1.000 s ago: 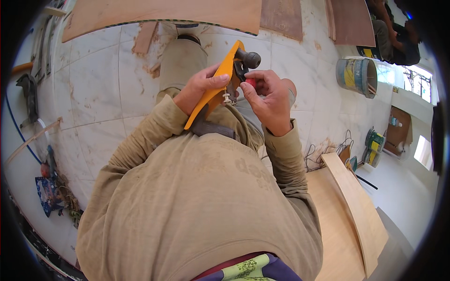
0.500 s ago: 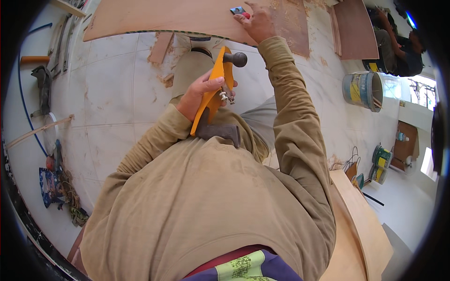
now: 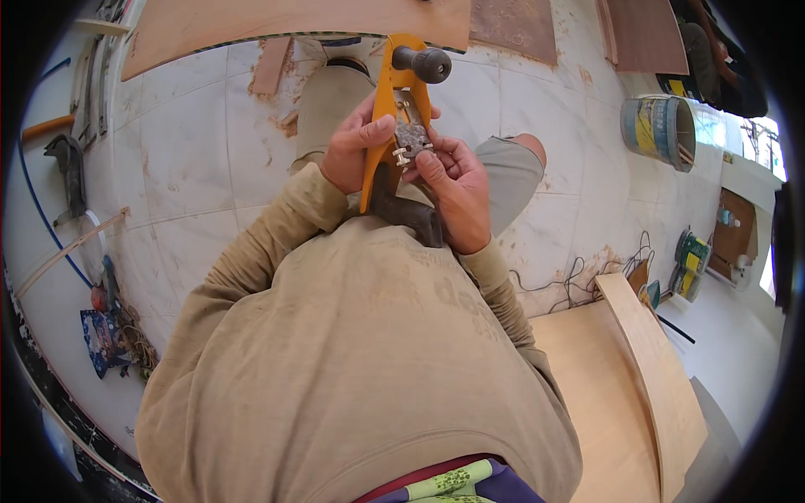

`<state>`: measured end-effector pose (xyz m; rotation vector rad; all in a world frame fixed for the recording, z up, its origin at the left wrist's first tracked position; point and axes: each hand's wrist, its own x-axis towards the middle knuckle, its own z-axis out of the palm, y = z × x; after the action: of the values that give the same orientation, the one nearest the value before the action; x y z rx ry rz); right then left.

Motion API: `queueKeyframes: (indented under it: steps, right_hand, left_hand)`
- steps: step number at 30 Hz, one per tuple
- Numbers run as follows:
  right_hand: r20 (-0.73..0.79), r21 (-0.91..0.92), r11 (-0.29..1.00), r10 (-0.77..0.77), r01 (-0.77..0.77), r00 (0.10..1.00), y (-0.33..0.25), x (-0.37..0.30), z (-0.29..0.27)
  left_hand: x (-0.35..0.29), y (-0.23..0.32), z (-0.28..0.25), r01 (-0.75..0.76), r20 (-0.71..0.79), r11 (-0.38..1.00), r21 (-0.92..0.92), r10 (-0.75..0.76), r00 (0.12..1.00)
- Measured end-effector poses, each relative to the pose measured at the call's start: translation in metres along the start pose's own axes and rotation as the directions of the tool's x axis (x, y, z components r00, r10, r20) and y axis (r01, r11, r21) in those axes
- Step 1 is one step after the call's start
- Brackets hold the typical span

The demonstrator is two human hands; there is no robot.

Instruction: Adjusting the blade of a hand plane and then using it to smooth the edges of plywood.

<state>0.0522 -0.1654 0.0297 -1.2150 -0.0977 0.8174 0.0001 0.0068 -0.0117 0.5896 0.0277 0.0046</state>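
Plane: the orange plane (image 3: 385, 96) is held clear of the floor (image 3: 184, 159), near the picture's centre toward 12 o'clock, in front of the shirt (image 3: 352, 352).
Left hand: the left hand (image 3: 348, 155) is closed round the body from the 9 o'clock side, thumb laid along the near cheek, fingers passing behind.
Right hand: the right hand (image 3: 461, 189) sits at the plane's 4 o'clock, fingers curled in and thumb nearly meeting them by the lower end of the bed (image 3: 411, 136); whether anything is pinched between them, I cannot tell.
Done: knob (image 3: 433, 66) and handle (image 3: 407, 214) are both mounted, and the bed appears uncovered, with screws (image 3: 401, 157) exposed.
Left: no blade or cap shows seated on the bed, so I judge the plane opened up and unfit to cut as it stands; whether the screws are set is too small to tell.
Long axis: runs from about 6:30 at the handle end up to about 12:30 at the knob end.
Facing: the plane is rolled on its side, sole toward 9 o'clock, knob sticking out toward 3, handle toward 4.
Board: the large board (image 3: 285, 23) lies at 11 o'clock, beyond the plane.
Bucket: the bucket (image 3: 644, 130) stands at 2 o'clock, well apart.
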Motion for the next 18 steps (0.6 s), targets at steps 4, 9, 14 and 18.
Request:
queueKeyframes:
  steps: [4, 9, 14, 18]
  right_hand:
    - [-0.047, 0.101, 0.993, 0.072, -0.067, 0.996, 0.012, 0.000, -0.011]
    - [-0.048, 0.143, 0.989, -0.039, 0.046, 0.998, 0.006, 0.004, -0.005]
    - [-0.002, 0.036, 0.966, -0.255, 0.255, 0.967, 0.009, 0.017, 0.010]
    - [0.009, 0.005, 0.961, -0.276, 0.276, 0.961, 0.032, 0.014, 0.009]
  left_hand:
    - [-0.004, -0.015, -0.008, 0.051, -0.127, 0.997, 0.066, -0.042, 0.991]
    - [0.011, 0.011, 0.022, 0.116, -0.218, 0.840, 0.530, 0.003, 0.976]
    - [0.024, 0.026, 0.022, -0.149, 0.015, 0.646, 0.749, 0.208, 0.978]
    - [0.005, 0.032, 0.024, -0.379, 0.321, 0.415, 0.827, 0.205, 0.925]
